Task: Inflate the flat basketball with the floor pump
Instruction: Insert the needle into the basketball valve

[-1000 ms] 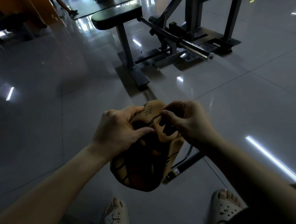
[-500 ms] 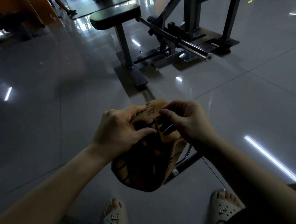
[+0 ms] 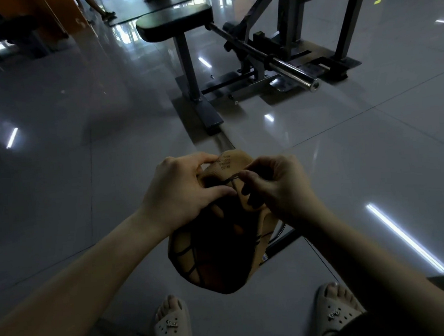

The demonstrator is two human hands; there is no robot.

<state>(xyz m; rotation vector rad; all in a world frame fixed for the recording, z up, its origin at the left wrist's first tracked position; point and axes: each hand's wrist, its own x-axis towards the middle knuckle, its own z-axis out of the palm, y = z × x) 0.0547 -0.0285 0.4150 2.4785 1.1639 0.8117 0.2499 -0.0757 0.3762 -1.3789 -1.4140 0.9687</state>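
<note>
The flat basketball [image 3: 216,256], tan with black seams and caved in, hangs in the air above the floor between my feet. My left hand [image 3: 181,193] grips its upper left part, thumb pressed across the skin. My right hand [image 3: 276,188] pinches a small dark piece at the ball's upper right; what that piece is stays unclear in the dim light. Part of the floor pump [image 3: 282,242], a dark bar with a thin hose, lies on the floor behind the ball, mostly hidden by it and my right forearm.
A dark gym machine with a padded seat [image 3: 175,22] and a steel bar [image 3: 296,76] stands ahead on the glossy tiled floor. My feet in pale clogs [image 3: 173,324] [image 3: 336,311] are at the bottom. A person's legs show at far top left.
Both hands and the ball stay in nearly the same place. My right hand's fingers have shifted slightly on the upper right of the ball.
</note>
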